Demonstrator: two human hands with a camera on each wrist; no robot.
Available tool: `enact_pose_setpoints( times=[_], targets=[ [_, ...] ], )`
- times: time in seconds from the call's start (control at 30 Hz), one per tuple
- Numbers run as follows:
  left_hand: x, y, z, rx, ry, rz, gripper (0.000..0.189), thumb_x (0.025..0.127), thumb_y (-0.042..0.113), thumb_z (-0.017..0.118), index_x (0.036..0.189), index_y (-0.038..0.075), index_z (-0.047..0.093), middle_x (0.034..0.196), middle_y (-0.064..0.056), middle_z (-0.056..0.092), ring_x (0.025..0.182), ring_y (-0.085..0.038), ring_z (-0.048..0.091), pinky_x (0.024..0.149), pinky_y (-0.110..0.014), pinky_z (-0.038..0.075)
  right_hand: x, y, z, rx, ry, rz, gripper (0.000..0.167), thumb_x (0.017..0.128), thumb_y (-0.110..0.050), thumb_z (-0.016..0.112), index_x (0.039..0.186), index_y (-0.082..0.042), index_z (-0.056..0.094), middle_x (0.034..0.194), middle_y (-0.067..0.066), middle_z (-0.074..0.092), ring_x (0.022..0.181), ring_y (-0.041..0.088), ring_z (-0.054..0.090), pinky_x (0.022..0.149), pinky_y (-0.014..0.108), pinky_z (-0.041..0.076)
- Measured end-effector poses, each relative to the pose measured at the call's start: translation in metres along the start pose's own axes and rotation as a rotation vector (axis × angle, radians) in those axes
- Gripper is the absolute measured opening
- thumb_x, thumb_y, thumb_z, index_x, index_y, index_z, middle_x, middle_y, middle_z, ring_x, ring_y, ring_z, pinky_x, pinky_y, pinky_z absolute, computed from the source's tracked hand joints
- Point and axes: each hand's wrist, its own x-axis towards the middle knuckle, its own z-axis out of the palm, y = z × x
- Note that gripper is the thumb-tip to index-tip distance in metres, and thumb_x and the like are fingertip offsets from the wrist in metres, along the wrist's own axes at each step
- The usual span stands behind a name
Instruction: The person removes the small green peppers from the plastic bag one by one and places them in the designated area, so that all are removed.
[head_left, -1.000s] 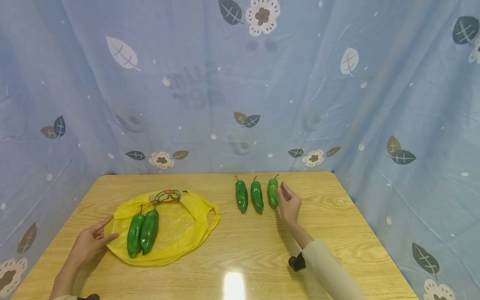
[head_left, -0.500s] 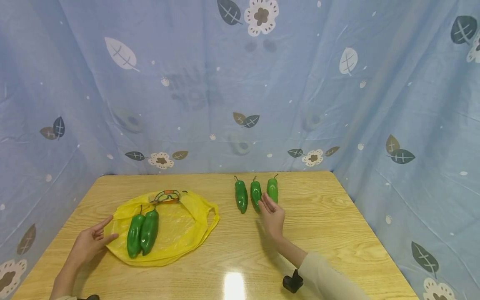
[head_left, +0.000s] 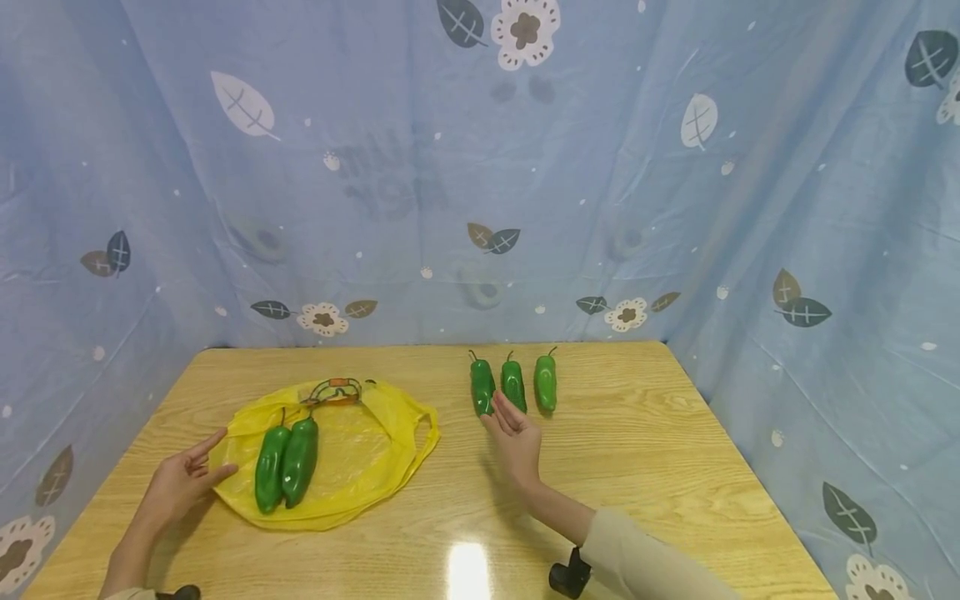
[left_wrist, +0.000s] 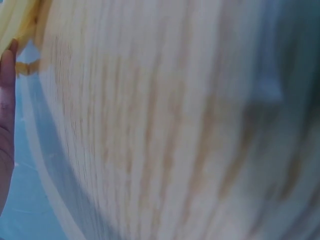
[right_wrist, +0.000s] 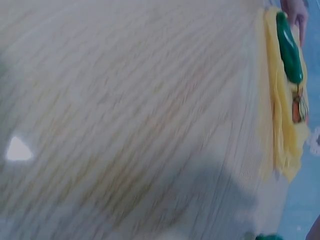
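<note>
Two green peppers [head_left: 272, 468] lie side by side on a spread yellow plastic bag [head_left: 352, 475] at the left of the table. My left hand [head_left: 174, 487] is at the bag's left edge, thumb and index finger apart and touching the plastic. Farther right, three more green peppers [head_left: 545, 383] stand in a row with stems pointing away. My right hand [head_left: 517, 442] reaches to the leftmost pepper [head_left: 482, 382], its fingertips over the lower part and hiding some of it. The right fingers are fairly straight; whether they touch that pepper cannot be told.
The wooden table [head_left: 637, 467] ends at a blue patterned curtain [head_left: 420, 167] behind and on both sides. One bag handle [head_left: 429, 429] loops out to the right. A printed patch [head_left: 339, 390] marks the bag's far edge.
My right hand has moved left along the row, from the rightmost pepper past the middle one to the leftmost. The peppers and my left hand have stayed in place.
</note>
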Motion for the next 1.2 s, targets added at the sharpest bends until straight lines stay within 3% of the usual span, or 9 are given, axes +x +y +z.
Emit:
enact_pose_setpoints(
  times=[0.07, 0.2, 0.37, 0.47, 0.53, 0.6, 0.83, 0.97, 1.2],
  targets=[
    [0.000, 0.000, 0.000, 0.017, 0.012, 0.007, 0.071, 0.090, 0.030, 0.069, 0.143, -0.004, 0.037, 0.105, -0.034, 0.060, 0.064, -0.009, 0.046, 0.055, -0.029, 0.043, -0.004, 0.001, 0.007, 0.014, -0.021, 0.007, 0.047, 0.087, 0.010, 0.063, 0.131, 0.014, 0.049, 0.135, 0.029, 0.048, 0.126, 0.036, 0.047, 0.097, 0.027, 0.045],
    [0.001, -0.001, -0.001, 0.005, -0.010, 0.002, 0.072, 0.090, 0.029, 0.068, 0.144, -0.005, 0.034, 0.128, -0.041, 0.046, 0.089, -0.039, 0.064, 0.072, -0.045, 0.054, -0.013, 0.003, 0.021, 0.036, -0.049, 0.013, 0.046, 0.087, 0.013, 0.060, 0.131, 0.015, 0.048, 0.135, 0.030, 0.047, 0.126, 0.037, 0.047, 0.098, 0.029, 0.044],
    [0.001, -0.001, -0.001, -0.003, -0.038, -0.002, 0.073, 0.092, 0.032, 0.066, 0.146, -0.005, 0.031, 0.133, -0.045, 0.032, 0.113, -0.058, 0.046, 0.083, -0.063, 0.046, -0.019, 0.006, 0.039, 0.041, -0.071, 0.016, 0.044, 0.088, 0.014, 0.059, 0.131, 0.016, 0.048, 0.135, 0.030, 0.047, 0.126, 0.038, 0.047, 0.099, 0.032, 0.044],
    [0.001, -0.001, 0.001, -0.013, -0.022, -0.010, 0.073, 0.092, 0.032, 0.066, 0.145, -0.004, 0.032, 0.088, -0.035, 0.061, 0.077, -0.036, 0.063, 0.066, -0.043, 0.053, -0.021, 0.009, 0.049, 0.033, -0.076, 0.011, 0.044, 0.088, 0.013, 0.060, 0.130, 0.014, 0.049, 0.135, 0.029, 0.048, 0.126, 0.037, 0.047, 0.099, 0.032, 0.043],
    [0.000, -0.001, 0.002, -0.030, -0.014, -0.009, 0.072, 0.091, 0.031, 0.067, 0.145, -0.004, 0.033, 0.056, -0.007, 0.044, 0.052, -0.014, 0.046, 0.051, -0.031, 0.044, -0.021, 0.010, 0.056, 0.034, -0.080, -0.001, 0.044, 0.088, 0.011, 0.061, 0.130, 0.013, 0.050, 0.135, 0.029, 0.048, 0.126, 0.036, 0.047, 0.098, 0.033, 0.044],
    [-0.001, -0.001, 0.003, -0.045, -0.011, -0.018, 0.072, 0.091, 0.031, 0.067, 0.145, -0.003, 0.034, 0.057, 0.006, 0.022, 0.050, -0.006, 0.022, 0.044, -0.026, 0.030, -0.023, 0.012, 0.064, 0.032, -0.082, -0.009, 0.044, 0.088, 0.009, 0.062, 0.130, 0.013, 0.051, 0.134, 0.028, 0.049, 0.126, 0.036, 0.048, 0.098, 0.033, 0.044],
    [-0.001, 0.000, 0.003, -0.015, -0.002, -0.010, 0.072, 0.091, 0.032, 0.067, 0.144, -0.004, 0.034, 0.056, -0.001, 0.039, 0.052, -0.011, 0.038, 0.047, -0.027, 0.039, -0.031, 0.018, 0.099, 0.033, -0.110, 0.019, 0.043, 0.088, 0.006, 0.063, 0.130, 0.011, 0.052, 0.134, 0.025, 0.051, 0.126, 0.034, 0.049, 0.098, 0.038, 0.044],
    [-0.001, 0.002, 0.006, -0.028, 0.016, -0.002, 0.070, 0.090, 0.028, 0.069, 0.144, -0.003, 0.037, 0.056, 0.007, 0.021, 0.047, -0.004, 0.021, 0.040, -0.022, 0.030, -0.037, 0.024, 0.121, 0.035, -0.121, 0.028, 0.043, 0.089, 0.004, 0.064, 0.129, 0.010, 0.053, 0.133, 0.024, 0.052, 0.125, 0.033, 0.050, 0.098, 0.037, 0.045],
    [-0.003, 0.002, 0.006, -0.029, 0.015, -0.015, 0.070, 0.090, 0.027, 0.069, 0.144, -0.003, 0.037, 0.057, 0.008, 0.025, 0.048, -0.003, 0.022, 0.042, -0.023, 0.030, -0.054, 0.032, 0.155, 0.037, -0.124, 0.063, 0.043, 0.088, -0.001, 0.067, 0.129, 0.008, 0.055, 0.132, 0.020, 0.056, 0.124, 0.030, 0.052, 0.096, 0.033, 0.047]
  ],
)
